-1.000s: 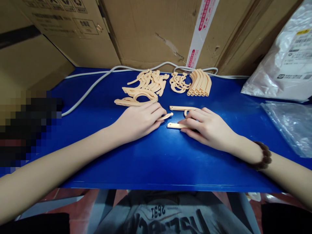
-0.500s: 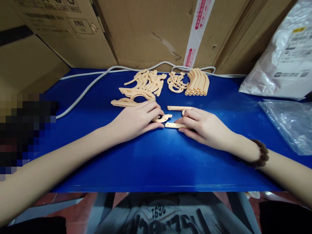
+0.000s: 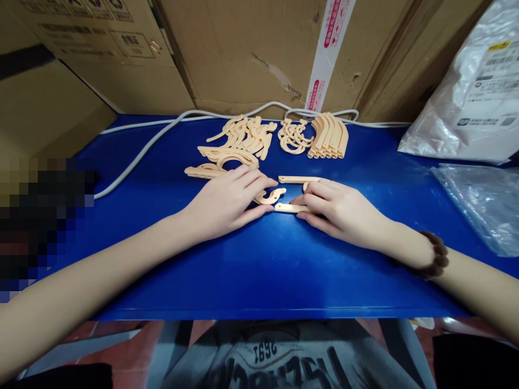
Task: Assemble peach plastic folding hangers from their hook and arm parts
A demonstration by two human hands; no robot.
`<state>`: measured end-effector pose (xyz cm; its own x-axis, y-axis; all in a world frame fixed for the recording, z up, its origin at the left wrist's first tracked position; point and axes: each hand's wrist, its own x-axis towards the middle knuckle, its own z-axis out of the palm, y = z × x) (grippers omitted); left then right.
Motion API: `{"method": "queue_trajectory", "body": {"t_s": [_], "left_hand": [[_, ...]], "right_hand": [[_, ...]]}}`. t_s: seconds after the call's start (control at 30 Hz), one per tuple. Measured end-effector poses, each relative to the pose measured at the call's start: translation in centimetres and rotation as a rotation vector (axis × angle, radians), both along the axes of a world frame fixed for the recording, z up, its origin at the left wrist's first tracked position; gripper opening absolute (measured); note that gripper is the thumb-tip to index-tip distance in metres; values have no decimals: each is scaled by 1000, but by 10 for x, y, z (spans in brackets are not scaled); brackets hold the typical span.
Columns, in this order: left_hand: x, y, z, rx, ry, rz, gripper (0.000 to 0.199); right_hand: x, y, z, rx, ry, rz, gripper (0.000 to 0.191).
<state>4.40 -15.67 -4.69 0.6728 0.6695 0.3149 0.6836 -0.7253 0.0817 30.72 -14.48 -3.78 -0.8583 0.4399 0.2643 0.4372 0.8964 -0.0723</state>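
Observation:
My left hand (image 3: 229, 200) is closed around a cream plastic hanger hook (image 3: 278, 195), whose curved end shows beyond the fingertips. The thumb tip lies close to the end of a cream hanger arm (image 3: 287, 208). That arm is pinched by my right hand (image 3: 334, 210), which covers its other end. A second hanger arm (image 3: 299, 179) lies just beyond, partly behind the right fingers. Close behind the left hand are assembled-looking folding hangers (image 3: 231, 156), stacked flat. Palms and fingers hide parts of both held pieces.
At the back of the blue table (image 3: 259, 275) lie a pile of curved hanger parts (image 3: 247, 135), several loose hooks (image 3: 295, 136) and a neat row of arms (image 3: 330, 136). A white cable (image 3: 152, 143) runs behind. Cardboard boxes (image 3: 251, 48) and a plastic parcel (image 3: 466, 102) stand around.
The left fingers have shifted slightly right over the hook, the index finger stretching toward the far arm. My right hand stays almost still.

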Motion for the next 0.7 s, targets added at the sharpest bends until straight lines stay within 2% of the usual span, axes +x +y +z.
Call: {"method": "queue_trajectory", "body": {"t_s": [0.2, 0.7], "left_hand": [[0, 0, 1, -130, -70, -15, 34], [-1, 3, 0, -244, -186, -47, 27]], "right_hand": [[0, 1, 0, -12, 2, 2, 27], [0, 0, 1, -9, -5, 2, 29]]}}
